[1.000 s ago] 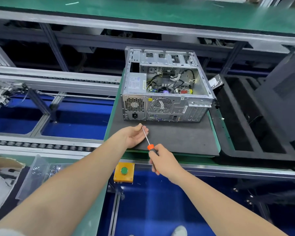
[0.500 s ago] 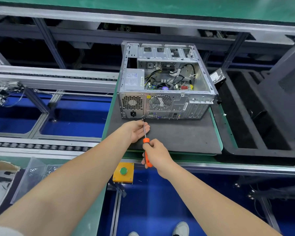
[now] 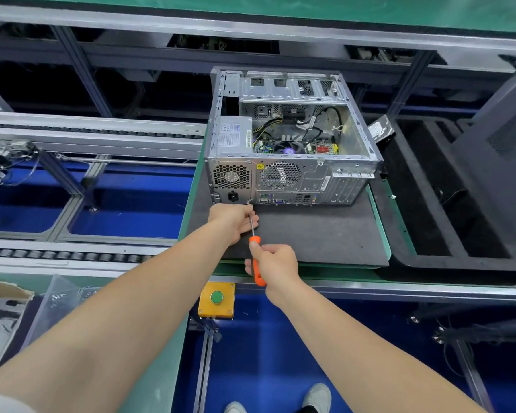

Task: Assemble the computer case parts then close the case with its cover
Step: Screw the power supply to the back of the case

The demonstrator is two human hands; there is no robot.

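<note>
The computer case [image 3: 310,180] lies open side up on the dark mat of the tabletop [image 3: 325,234], its rear panel facing the person. Inside it show the power supply, the board and loose cables. The far bays are too small to read.

A screwdriver [image 3: 252,226] points at the rear panel's lower edge, just beside the power socket. The tip itself is hidden. The right hand [image 3: 276,265] is wrapped round the orange handle. The left hand [image 3: 231,219] curls about the shaft near the tip, its fingertips out of sight beneath it.

A hard drive [image 3: 380,129] peeks from behind the case's far right corner. Right of it sits a black foam tray [image 3: 429,204], and beyond that a dark panel [image 3: 501,162] is cut off by the frame edge. Near the person is a yellow button box [image 3: 216,298]. Blurred clear bags [image 3: 63,299] lie at lower left.
</note>
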